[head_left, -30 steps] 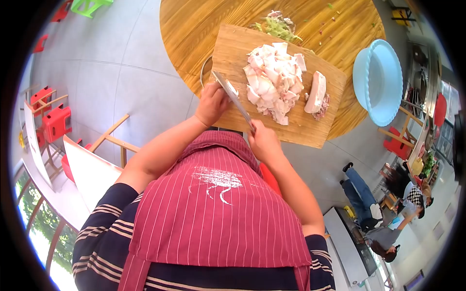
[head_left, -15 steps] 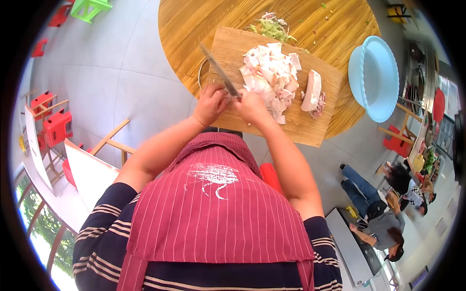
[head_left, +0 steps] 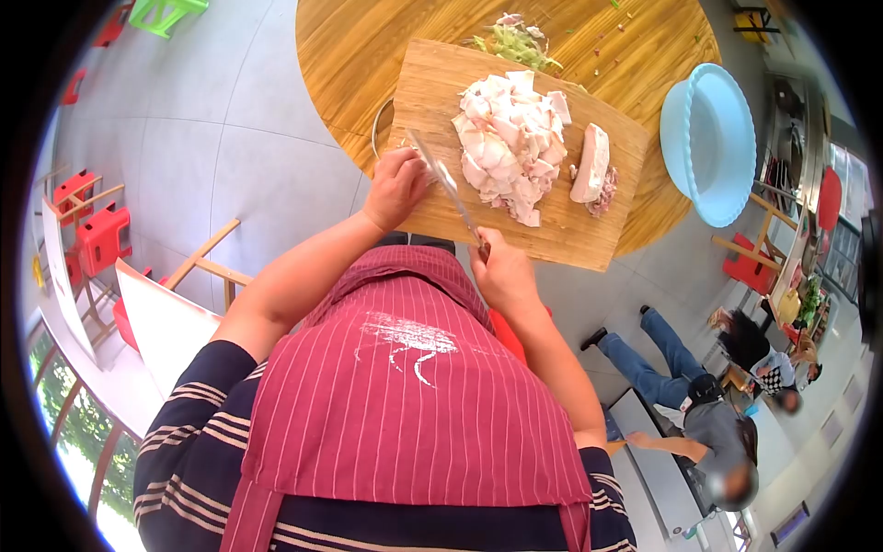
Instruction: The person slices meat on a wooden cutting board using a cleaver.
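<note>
My right hand (head_left: 504, 270) is closed around the handle of a knife (head_left: 449, 187), whose blade slants up and left across the near-left part of a wooden cutting board (head_left: 552, 241). Beside the blade, my left hand (head_left: 397, 190) has its fingers curled onto a pale piece of meat (head_left: 442, 175), mostly covered by the hand and the blade. To the right of the blade lies a heap of sliced pale, fatty meat (head_left: 510, 138). Farther right, a thick meat strip (head_left: 591, 164) rests against small reddish scraps (head_left: 605, 193).
The board sits on a round wooden table (head_left: 359, 64), with greenish peelings (head_left: 517, 46) behind it. A light blue basin (head_left: 676, 147) stands at the right edge. Red stools (head_left: 103, 237) are at the left. Another person (head_left: 713, 414) stands at the lower right, near a counter.
My right hand has drawn the knife back toward my body and to the right. The left hand stays near the board's left edge. The person at the right has shifted position.
</note>
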`<state>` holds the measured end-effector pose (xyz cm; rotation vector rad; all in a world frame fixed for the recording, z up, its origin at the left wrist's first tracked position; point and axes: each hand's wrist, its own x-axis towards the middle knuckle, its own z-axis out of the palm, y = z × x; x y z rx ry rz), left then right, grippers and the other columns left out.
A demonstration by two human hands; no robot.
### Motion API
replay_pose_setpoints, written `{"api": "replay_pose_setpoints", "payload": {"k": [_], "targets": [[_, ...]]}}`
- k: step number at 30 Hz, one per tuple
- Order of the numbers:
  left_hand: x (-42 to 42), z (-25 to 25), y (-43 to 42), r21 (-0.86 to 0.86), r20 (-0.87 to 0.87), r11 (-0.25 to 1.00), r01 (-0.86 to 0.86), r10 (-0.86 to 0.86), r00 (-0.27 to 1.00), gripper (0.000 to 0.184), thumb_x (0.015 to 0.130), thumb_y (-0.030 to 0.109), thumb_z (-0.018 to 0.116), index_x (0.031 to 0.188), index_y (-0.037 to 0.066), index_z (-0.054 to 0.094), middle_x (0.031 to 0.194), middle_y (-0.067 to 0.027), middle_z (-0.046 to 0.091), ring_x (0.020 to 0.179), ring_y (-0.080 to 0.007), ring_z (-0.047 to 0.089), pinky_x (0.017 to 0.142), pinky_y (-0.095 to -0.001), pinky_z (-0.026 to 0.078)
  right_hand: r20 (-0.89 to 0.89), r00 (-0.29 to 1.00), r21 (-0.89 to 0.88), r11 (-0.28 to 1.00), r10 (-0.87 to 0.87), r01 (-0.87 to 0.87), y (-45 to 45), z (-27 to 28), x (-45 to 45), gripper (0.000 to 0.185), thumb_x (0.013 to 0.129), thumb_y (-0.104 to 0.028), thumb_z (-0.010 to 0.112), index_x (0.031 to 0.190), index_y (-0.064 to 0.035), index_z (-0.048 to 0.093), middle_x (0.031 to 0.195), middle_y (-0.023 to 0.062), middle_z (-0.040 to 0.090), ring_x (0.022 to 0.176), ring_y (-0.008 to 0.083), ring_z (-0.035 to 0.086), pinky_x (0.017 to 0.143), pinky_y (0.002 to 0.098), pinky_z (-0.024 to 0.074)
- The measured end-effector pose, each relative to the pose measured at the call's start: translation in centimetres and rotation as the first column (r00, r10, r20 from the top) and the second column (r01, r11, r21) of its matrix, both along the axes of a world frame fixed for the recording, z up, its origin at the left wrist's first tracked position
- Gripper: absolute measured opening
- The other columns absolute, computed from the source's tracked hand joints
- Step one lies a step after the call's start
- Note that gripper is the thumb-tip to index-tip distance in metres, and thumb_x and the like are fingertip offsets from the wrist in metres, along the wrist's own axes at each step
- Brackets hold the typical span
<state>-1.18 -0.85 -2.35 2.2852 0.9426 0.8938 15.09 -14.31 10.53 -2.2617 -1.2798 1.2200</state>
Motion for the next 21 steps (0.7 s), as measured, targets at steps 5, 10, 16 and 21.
{"api": "replay_pose_setpoints", "payload": {"k": [5,10,16,21], "targets": [[-0.2,-0.4,-0.2,-0.032,-0.055,0.999,-0.011,0.009,0.998,0.040,0.070,0.006,0.072,0.109,0.003,0.059,0.098,-0.0126,0.056,0.091,-0.0313,0.053,0.079,-0.0384,0.045,0.069,0.992,-0.152,0.984,0.110,-0.098,-1.9,0.9,-0.3,0.028,0.086,-0.021,0.059,0.109,-0.0059,0.054,0.078,0.0191,0.065,0.075,0.0397,0.063,0.067,0.0481,0.0486],[0.0,-0.5,-0.1,0.022,-0.035,0.999,-0.046,0.047,0.998,0.043,0.069,0.008,0.072,0.109,0.003,0.058,0.099,-0.0130,0.056,0.090,-0.0323,0.053,0.077,-0.0397,0.045,0.022,0.994,-0.187,0.977,0.105,-0.099,0.2,0.2,-0.9,0.028,0.085,-0.019,0.056,0.109,-0.0062,0.053,0.082,0.0229,0.065,0.079,0.0423,0.062,0.071,0.0507,0.0481],[0.1,-0.5,0.1,0.003,-0.065,1.000,-0.027,0.028,0.997,0.031,0.067,0.003,0.068,0.096,0.005,0.056,0.103,-0.0120,0.055,0.090,-0.0332,0.052,0.081,-0.0409,0.043,-0.021,0.993,-0.105,0.987,0.119,-0.120,4.8,-2.6,-1.6,0.025,0.083,-0.017,0.055,0.106,-0.0058,0.052,0.084,0.0243,0.064,0.083,0.0436,0.061,0.073,0.0513,0.0476],[0.4,0.1,-0.2,-0.004,-0.035,0.998,-0.056,0.055,0.998,0.032,0.067,0.003,0.068,0.096,0.005,0.056,0.102,-0.0120,0.055,0.091,-0.0328,0.052,0.080,-0.0403,0.043,-0.040,0.994,-0.178,0.979,0.097,-0.103,0.8,-1.0,-0.3,0.027,0.086,-0.018,0.055,0.109,-0.0041,0.054,0.082,0.0259,0.063,0.080,0.0441,0.060,0.073,0.0504,0.0473]]}}
